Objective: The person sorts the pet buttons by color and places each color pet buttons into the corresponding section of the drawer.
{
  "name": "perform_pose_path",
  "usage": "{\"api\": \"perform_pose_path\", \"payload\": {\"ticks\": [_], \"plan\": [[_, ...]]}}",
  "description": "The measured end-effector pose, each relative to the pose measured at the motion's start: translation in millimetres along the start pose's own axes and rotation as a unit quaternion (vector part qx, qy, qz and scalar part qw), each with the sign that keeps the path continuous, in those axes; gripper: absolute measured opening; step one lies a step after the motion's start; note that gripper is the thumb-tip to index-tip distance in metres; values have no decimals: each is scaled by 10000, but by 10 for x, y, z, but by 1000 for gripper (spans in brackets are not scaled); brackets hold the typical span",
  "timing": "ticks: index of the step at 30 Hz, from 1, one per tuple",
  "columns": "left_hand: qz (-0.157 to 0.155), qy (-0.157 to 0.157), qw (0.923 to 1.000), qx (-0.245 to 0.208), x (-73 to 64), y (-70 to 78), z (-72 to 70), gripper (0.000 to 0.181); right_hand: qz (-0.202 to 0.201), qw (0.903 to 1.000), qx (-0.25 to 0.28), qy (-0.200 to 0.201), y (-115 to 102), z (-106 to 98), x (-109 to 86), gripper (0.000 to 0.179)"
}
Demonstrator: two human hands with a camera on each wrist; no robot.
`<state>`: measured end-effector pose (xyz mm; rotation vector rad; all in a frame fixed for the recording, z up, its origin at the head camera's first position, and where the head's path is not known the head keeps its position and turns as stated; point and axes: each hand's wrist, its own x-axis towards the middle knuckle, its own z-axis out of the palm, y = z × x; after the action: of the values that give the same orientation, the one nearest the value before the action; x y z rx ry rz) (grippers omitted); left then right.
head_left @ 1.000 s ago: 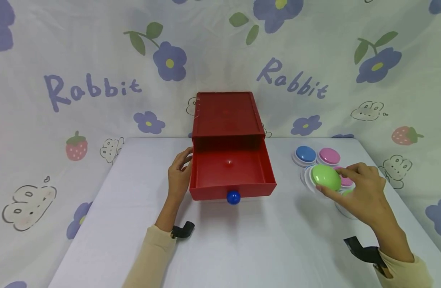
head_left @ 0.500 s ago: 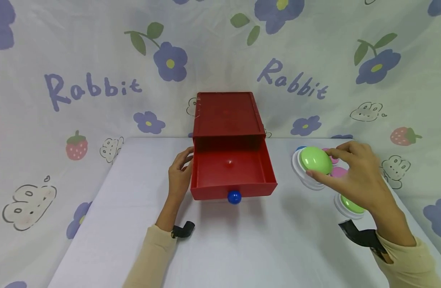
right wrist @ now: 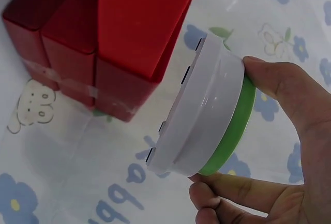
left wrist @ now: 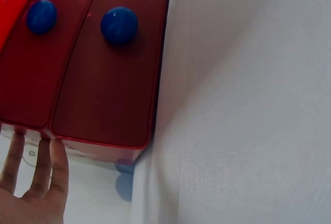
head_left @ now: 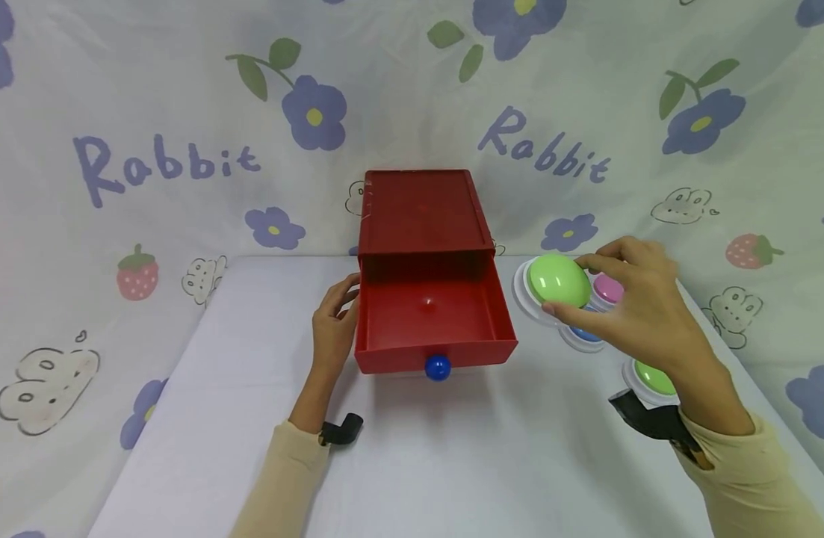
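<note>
My right hand (head_left: 643, 306) pinches a green dome push button (head_left: 558, 280) between thumb and fingers, lifted above the table. The right wrist view shows the button's white round base (right wrist: 204, 110), turned toward the red drawer cabinet (head_left: 421, 213). The cabinet's top drawer (head_left: 428, 314) is pulled out, with a blue knob (head_left: 438, 368) on its front. My left hand (head_left: 333, 325) rests with extended fingers against the cabinet's left side. In the left wrist view, its fingertips touch that side near the lower drawers (left wrist: 108, 84), which are closed.
On the table's right side stand a pink button (head_left: 608, 288), a blue button (head_left: 589, 329) partly hidden by my right hand, and another green button (head_left: 655, 379). A printed cloth (head_left: 412, 90) hangs behind the white table (head_left: 452, 463).
My right hand has moved left and away from the other buttons, carrying the green push button up toward the drawer. The left hand stays against the cabinet.
</note>
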<state>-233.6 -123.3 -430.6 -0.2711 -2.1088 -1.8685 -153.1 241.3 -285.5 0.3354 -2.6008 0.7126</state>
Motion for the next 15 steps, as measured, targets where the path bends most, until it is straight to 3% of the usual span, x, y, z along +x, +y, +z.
{"api": "perform_pose_path", "payload": {"ticks": [15], "plan": [[126, -43, 9999, -92, 8, -51, -6, 41, -631, 9976, 196, -192, -343, 152, 191, 63]]}}
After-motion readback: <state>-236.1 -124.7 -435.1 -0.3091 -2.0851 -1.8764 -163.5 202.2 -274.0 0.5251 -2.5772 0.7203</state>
